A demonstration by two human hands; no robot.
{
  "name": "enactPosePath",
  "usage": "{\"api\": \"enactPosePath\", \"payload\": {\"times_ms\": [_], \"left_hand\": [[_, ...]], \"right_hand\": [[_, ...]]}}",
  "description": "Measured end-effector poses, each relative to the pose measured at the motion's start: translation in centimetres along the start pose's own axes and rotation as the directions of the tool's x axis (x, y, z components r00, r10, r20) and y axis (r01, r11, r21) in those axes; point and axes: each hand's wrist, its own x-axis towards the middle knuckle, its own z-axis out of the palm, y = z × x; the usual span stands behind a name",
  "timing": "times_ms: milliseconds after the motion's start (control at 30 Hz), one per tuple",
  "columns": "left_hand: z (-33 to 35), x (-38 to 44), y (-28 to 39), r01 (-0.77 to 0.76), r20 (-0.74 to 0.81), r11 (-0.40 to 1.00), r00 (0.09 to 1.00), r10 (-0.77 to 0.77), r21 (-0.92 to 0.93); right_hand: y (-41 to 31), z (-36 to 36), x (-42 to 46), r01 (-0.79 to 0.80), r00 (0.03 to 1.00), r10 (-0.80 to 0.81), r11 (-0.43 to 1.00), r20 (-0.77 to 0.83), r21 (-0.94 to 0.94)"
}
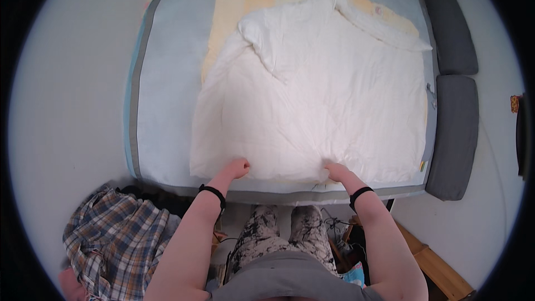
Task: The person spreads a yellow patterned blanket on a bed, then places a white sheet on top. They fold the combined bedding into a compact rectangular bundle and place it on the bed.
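A white quilt (pixel 259 113) lies spread over a bed, its near edge along the mattress side and its far part folded over in loose creases. My left hand (pixel 241 168) is closed on the quilt near its front left part. My right hand (pixel 335 171) grips the quilt further right, close to the near edge, where creases fan out from the fingers. Under the quilt's far side shows a yellow patterned sheet (pixel 228 4), lying on the light blue mat (pixel 167 92) of the bed.
Two dark grey cushions (pixel 450 29) stand along the right end of the bed. A plaid cloth (pixel 113 238) is heaped at the lower left. Cables (pixel 334 222) and a wooden piece (pixel 430 263) are at the lower right. The bed's grey border (pixel 267 196) runs before my legs.
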Motion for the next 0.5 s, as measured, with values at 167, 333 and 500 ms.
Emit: {"api": "enactPosePath", "payload": {"times_ms": [167, 333, 500], "left_hand": [[-5.8, 5.6, -2.1, 0.003, -0.338, 1.000, 0.941, -0.002, 0.004], [-14.6, 8.2, 3.1, 0.213, -0.408, 0.970, 0.901, -0.149, 0.116], [-18.2, 9.1, 6.5, 0.472, -0.311, 0.872, 0.854, -0.417, 0.128]], "right_hand": [[-1.5, -11.8, 3.9, -0.005, 0.996, 0.008, 0.999, -0.094, 0.037], [-2.2, -22.0, 8.1, 0.062, 0.943, 0.043, 0.950, -0.329, 0.305], [-3.4, -25.1, 15.1, 0.126, 0.897, 0.213, 0.716, -0.387, 0.687]]}}
